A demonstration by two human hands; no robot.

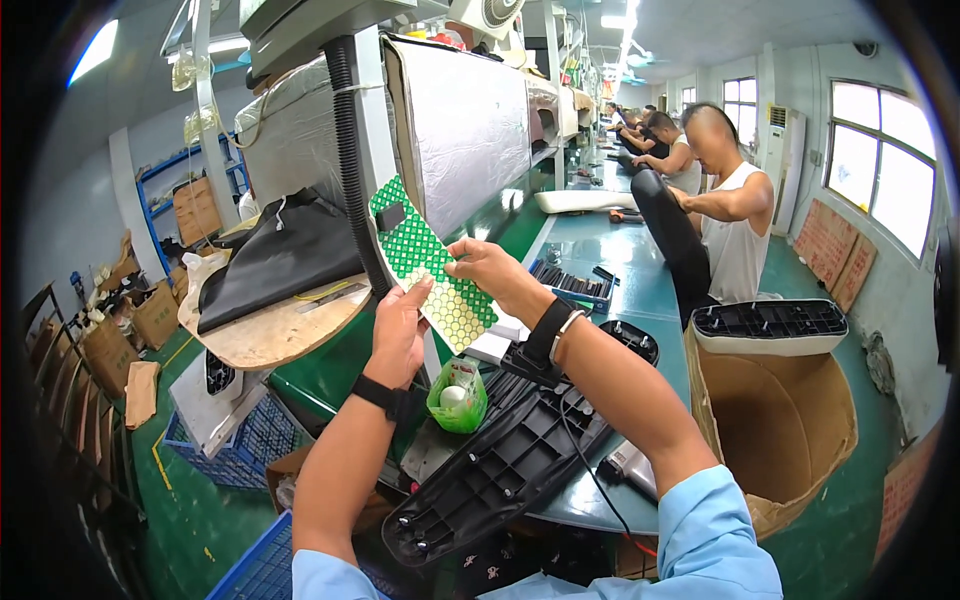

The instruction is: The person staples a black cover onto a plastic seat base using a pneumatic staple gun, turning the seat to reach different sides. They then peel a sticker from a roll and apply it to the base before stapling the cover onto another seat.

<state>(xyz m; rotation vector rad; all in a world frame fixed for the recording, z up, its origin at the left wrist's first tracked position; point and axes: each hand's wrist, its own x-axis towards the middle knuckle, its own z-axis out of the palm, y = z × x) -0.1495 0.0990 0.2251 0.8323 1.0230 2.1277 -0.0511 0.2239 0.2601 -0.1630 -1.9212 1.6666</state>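
Note:
A sheet of round green stickers [412, 254] is held up in front of me, tilted. Its lower part shows pale yellow circles, and a small dark square [389, 217] is near its upper end. My left hand [400, 330] grips the sheet's lower left edge, thumb on the front. Closed fingers of my right hand [492, 272] pinch at the sheet's right edge; whether a single sticker is between them is too small to tell. Beneath my arms lies a long black plastic seat base [490, 470], ribbed underside up. Beside it sits a green plastic bag [457, 398] with a white item inside.
A cardboard box [780, 430] stands at right, with a seat [770, 322] on its rim. The green bench [640, 255] runs away from me past a tray of black strips [570, 285]. A co-worker [735, 210] handles a black seat. Blue crates [240, 445] stand lower left.

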